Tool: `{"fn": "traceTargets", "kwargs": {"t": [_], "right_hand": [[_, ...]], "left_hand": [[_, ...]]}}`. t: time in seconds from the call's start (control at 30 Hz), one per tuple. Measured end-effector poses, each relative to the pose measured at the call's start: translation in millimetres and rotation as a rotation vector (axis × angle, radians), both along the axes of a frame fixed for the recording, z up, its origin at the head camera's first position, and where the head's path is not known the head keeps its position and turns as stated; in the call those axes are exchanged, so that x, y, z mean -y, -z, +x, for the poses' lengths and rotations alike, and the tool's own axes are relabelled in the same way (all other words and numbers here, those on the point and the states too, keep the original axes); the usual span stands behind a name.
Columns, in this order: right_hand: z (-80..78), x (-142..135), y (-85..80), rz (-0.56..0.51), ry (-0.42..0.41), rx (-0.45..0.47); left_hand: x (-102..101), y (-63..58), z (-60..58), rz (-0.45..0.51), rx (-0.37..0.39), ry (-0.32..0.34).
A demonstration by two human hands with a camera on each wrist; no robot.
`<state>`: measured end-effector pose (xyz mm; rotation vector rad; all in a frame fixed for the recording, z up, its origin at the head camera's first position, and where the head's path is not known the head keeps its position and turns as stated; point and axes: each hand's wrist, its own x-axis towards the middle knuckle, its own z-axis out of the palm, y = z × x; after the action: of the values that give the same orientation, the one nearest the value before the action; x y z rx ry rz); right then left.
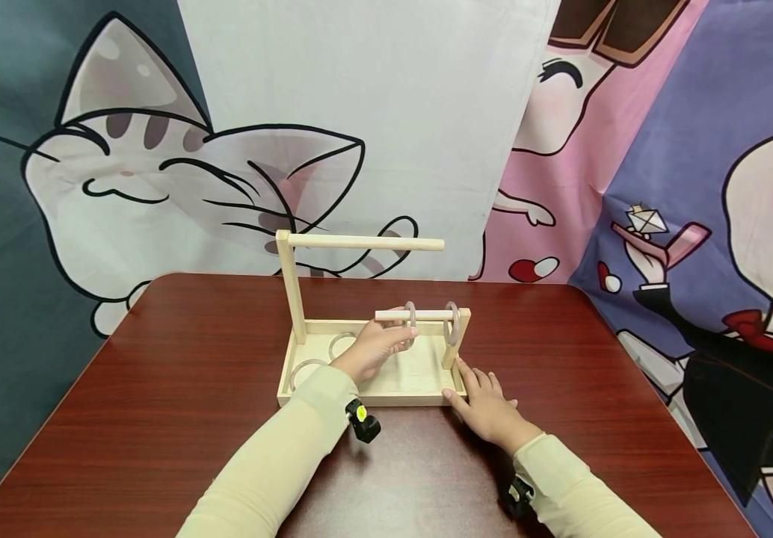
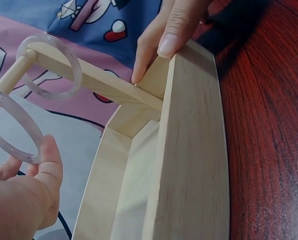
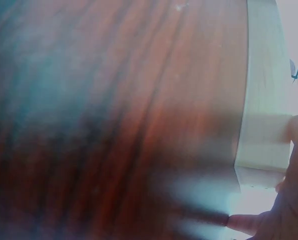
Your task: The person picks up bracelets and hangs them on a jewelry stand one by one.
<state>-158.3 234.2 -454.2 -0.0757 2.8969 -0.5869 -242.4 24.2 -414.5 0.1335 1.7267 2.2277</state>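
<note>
My left hand (image 1: 374, 350) pinches a pale translucent bangle (image 2: 20, 116) at its lower edge, with the short lower bar (image 1: 393, 315) of a wooden rack passing through it. A second bangle (image 1: 456, 329) hangs on that bar beside the right post, just to the right. My right hand (image 1: 490, 409) rests on the front right corner of the rack's tray (image 1: 386, 400), thumb on the front wall and fingers along the right side. In the left wrist view, the right thumb (image 2: 170, 44) presses on the tray's edge.
Two more bangles lie in the tray's left part, one near the front (image 1: 306, 364) and one farther back (image 1: 336, 342). A longer upper bar (image 1: 366, 242) extends rightward from the tall left post (image 1: 291, 288). The rack stands on a dark red-brown table (image 1: 191, 418), before cartoon-printed cloth.
</note>
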Motion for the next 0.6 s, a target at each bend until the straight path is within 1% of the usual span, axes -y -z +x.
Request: {"fn": "traceTargets", "kwargs": {"t": [0.3, 0.6], "right_hand": [[-3.2, -1.7, -3.9, -0.006, -0.013, 0.0], [-4.3, -3.4, -4.5, 0.0, -0.023, 0.008]], "left_hand": [[1.3, -2.2, -0.5, 0.029, 0.025, 0.033], [2.5, -3.4, 0.1, 0.04, 0.019, 0.053]]}}
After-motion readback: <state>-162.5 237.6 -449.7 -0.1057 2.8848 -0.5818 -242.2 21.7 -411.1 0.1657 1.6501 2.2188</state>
